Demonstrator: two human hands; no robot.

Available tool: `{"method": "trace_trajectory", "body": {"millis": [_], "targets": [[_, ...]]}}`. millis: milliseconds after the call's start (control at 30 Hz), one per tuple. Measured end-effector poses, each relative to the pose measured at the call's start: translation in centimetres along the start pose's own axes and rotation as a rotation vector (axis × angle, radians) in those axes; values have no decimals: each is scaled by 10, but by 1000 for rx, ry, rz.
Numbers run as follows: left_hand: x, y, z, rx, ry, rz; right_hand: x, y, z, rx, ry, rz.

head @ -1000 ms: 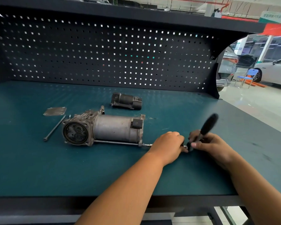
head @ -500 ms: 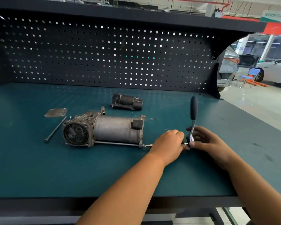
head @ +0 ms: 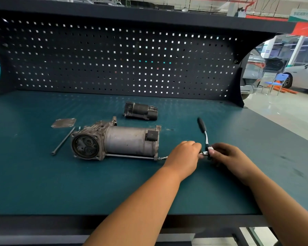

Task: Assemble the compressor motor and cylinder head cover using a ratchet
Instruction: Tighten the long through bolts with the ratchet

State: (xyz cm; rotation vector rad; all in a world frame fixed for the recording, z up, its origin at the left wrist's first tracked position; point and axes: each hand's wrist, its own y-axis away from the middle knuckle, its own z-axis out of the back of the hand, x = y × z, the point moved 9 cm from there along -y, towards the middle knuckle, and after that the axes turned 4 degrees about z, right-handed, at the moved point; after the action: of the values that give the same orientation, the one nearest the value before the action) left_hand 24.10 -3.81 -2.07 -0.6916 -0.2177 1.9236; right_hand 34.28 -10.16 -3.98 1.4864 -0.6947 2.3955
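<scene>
Ratchet (head: 204, 133) handle is swinging over: leaning right a second ago, upright half a second ago, now tipping back and to the left. We are curling our left hand (head: 183, 157) round the socket extension (head: 163, 158) to steady it. Our right hand (head: 226, 157) is pinching the ratchet head.

Compressor motor (head: 128, 141) is lying on its side mid-table (head: 43, 183), with the long through-bolt (head: 130, 155) running along its near flank. We are judging the motor heavy and rigid, cast metal, unlikely to slide. It looks best held by the smooth drum, not the open end face. That bolt is looking thin, so we are keeping the drive in line.

Cylinder head cover (head: 63, 122) is lying flat at back-left, with a loose long bolt (head: 63, 140) beside it and a smaller dark unit (head: 140, 110) sitting farther back. Nothing seems to be blocking the handle's sweep.
</scene>
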Motion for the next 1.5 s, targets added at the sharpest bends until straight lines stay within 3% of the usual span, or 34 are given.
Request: {"method": "trace_trajectory", "body": {"millis": [100, 267, 633, 967, 1100, 1333, 1500], "targets": [[0, 0, -4, 14, -6, 0, -1, 3, 1, 56, -82, 11], [1, 0, -2, 21, 5, 17, -1, 3, 0, 25, 63, 21], [4, -1, -1, 11, 30, 45, 6, 3, 4, -24, 141, 94], [-10, 5, 3, 9, 27, -61, 5, 5, -2, 30, 195, 29], [-7, 4, 2, 15, -2, -36, 10, 6, -4, 96, 102, 71], [1, 2, 2, 11, 14, 9, 18, 5, -5, 57, 269, 207], [-3, 5, 3, 0, 40, -23, 1, 4, -1, 20, 329, 43]]}}
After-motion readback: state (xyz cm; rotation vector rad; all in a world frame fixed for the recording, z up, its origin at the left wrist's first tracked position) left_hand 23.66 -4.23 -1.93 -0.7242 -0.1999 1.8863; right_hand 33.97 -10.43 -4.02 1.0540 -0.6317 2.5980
